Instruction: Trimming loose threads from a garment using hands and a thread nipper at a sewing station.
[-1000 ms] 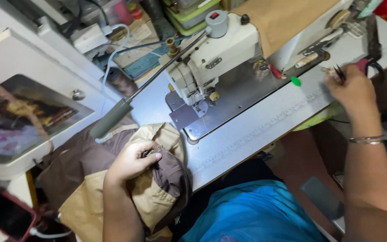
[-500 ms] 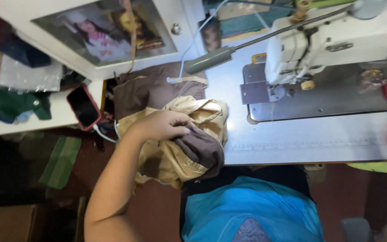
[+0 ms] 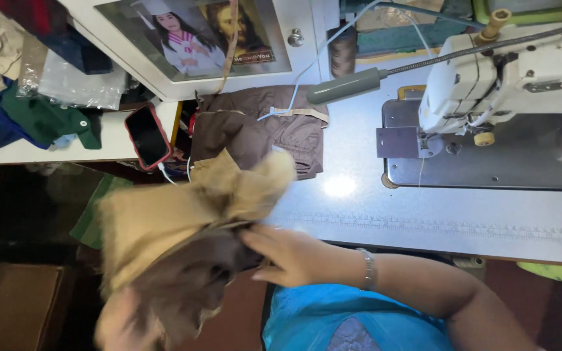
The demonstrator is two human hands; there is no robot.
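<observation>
Evidently tan-and-brown garment [image 3: 190, 240] held bunched below sewing table [image 3: 424, 227] edge, left of sewing machine [image 3: 508, 84]. Right hand [image 3: 287, 253] fingers pressed into folds; left hand [image 3: 115, 328] blurred, grip cannot be told. Soft, light, floppy cloth; best gathered at edges.

The held garment [image 3: 183, 221] is tan outside, brown inside, probably plain though blurred. At eleven o'clock, the phone [image 3: 147, 135] has a red case; the sewing machine [image 3: 521, 71] is white.
</observation>
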